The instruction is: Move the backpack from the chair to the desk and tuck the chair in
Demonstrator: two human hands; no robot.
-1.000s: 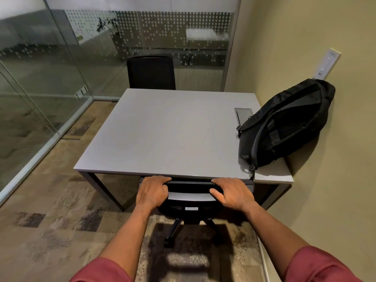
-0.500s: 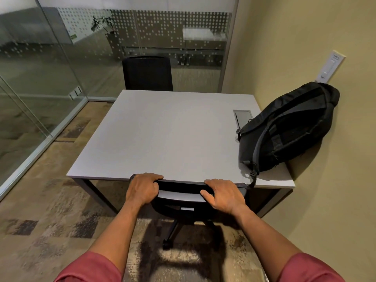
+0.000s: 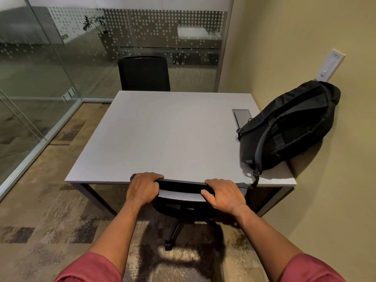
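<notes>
Desk edge: hands (both) clamp chair.

**Backpack on desk, chair at its edge**

We see the black backpack lying tilted on the grey desk, at its right side, leaning on the wall. The black chair meets the near edge, its seat apparently under the top; 1 caster shows.
</notes>
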